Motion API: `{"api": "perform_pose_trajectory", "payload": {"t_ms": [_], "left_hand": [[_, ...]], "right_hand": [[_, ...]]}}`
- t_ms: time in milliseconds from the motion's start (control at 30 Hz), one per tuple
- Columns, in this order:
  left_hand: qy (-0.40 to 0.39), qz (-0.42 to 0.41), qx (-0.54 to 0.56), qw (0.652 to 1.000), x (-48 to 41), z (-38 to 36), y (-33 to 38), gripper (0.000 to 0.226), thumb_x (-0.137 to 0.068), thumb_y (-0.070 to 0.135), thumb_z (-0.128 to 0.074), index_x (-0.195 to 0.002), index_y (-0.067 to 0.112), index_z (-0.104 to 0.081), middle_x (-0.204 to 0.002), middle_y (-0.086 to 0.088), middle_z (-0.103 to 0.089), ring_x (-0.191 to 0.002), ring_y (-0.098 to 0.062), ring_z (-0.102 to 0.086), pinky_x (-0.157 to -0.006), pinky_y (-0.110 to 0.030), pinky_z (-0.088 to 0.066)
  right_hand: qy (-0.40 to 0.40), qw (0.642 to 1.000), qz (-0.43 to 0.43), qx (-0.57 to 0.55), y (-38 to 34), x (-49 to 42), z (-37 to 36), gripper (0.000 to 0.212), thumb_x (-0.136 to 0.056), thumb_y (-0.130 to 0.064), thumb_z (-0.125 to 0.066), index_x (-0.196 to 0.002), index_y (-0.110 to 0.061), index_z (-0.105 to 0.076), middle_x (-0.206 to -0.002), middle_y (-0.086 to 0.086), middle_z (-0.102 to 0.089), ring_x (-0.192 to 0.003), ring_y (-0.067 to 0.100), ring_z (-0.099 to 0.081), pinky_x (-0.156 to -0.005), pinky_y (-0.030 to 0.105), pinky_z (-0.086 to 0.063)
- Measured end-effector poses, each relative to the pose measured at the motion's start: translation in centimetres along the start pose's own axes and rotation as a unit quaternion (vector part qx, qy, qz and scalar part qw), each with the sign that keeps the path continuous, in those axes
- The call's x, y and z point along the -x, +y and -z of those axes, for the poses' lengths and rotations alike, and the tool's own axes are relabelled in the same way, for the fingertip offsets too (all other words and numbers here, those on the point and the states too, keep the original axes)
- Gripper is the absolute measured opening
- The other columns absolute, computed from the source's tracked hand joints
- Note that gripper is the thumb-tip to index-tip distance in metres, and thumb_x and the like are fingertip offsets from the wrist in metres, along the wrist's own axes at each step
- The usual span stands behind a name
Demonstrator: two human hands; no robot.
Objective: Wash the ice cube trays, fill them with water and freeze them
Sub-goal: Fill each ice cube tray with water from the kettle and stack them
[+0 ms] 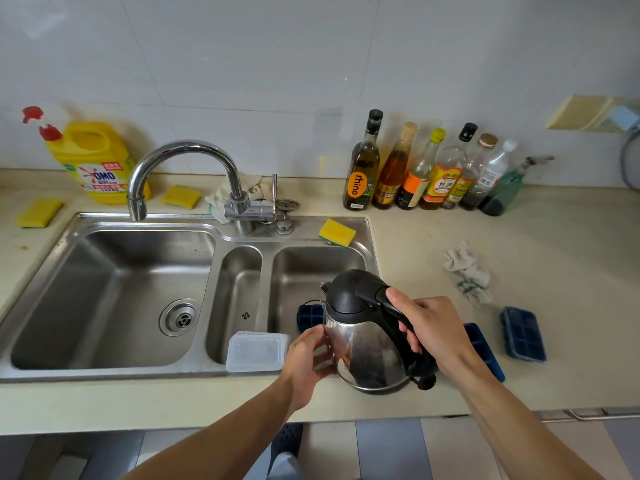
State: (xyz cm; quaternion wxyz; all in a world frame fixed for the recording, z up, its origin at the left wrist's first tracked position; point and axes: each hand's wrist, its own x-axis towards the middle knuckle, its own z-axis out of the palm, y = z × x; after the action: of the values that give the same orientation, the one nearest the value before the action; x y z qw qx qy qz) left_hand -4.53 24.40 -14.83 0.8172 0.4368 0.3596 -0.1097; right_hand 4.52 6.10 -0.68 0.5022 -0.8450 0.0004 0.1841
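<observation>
My right hand (429,327) grips the black handle of a steel kettle (367,355) held above the counter's front edge, spout toward the right sink basin. My left hand (308,358) presses against the kettle's steel side, fingers lightly bent. One dark blue ice cube tray (309,317) lies in the right basin, half hidden by the kettle. A second blue tray (485,351) sits on the counter behind my right wrist, mostly hidden. A third blue tray (523,334) lies further right on the counter.
A clear plastic lid or box (256,351) rests on the sink's front rim. The faucet (183,168) points over the large left basin (114,299). Yellow sponges (337,232), a detergent jug (93,161), bottles (415,171) and a crumpled cloth (467,271) stand around.
</observation>
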Motion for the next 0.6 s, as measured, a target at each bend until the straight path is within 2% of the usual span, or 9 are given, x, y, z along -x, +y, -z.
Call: {"api": "perform_pose_trajectory", "payload": {"t_ms": [333, 500, 600], "left_hand": [[-0.005, 0.003, 0.003, 1.0, 0.06, -0.08, 0.24, 0.031, -0.099, 0.032, -0.057, -0.115, 0.009, -0.07, -0.112, -0.018, -0.073, -0.111, -0.04, -0.066, -0.088, -0.048, -0.06], [0.01, 0.013, 0.01, 1.0, 0.1, -0.12, 0.25, 0.031, -0.1, 0.033, -0.057, -0.119, 0.011, -0.069, -0.116, -0.018, -0.071, -0.113, -0.04, -0.065, -0.091, -0.051, -0.059], [0.011, 0.013, 0.014, 1.0, 0.32, -0.17, 0.35, 0.031, -0.101, 0.033, -0.055, -0.117, 0.011, -0.07, -0.113, -0.017, -0.073, -0.111, -0.039, -0.066, -0.083, -0.045, -0.061]], "right_hand": [[0.001, 1.0, 0.0, 0.004, 0.17, -0.37, 0.08, 0.069, -0.088, -0.055, -0.069, -0.059, 0.007, -0.059, -0.051, 0.011, -0.06, -0.041, 0.019, -0.05, -0.048, 0.024, -0.043], [0.002, 1.0, 0.002, 0.002, 0.46, -0.45, 0.13, 0.069, -0.088, -0.055, -0.069, -0.059, 0.007, -0.058, -0.051, 0.01, -0.061, -0.041, 0.02, -0.05, -0.045, 0.023, -0.043], [0.0, 1.0, 0.003, 0.002, 0.5, -0.38, 0.13, 0.069, -0.087, -0.056, -0.069, -0.057, 0.005, -0.059, -0.051, 0.01, -0.061, -0.04, 0.019, -0.05, -0.045, 0.022, -0.043]]}}
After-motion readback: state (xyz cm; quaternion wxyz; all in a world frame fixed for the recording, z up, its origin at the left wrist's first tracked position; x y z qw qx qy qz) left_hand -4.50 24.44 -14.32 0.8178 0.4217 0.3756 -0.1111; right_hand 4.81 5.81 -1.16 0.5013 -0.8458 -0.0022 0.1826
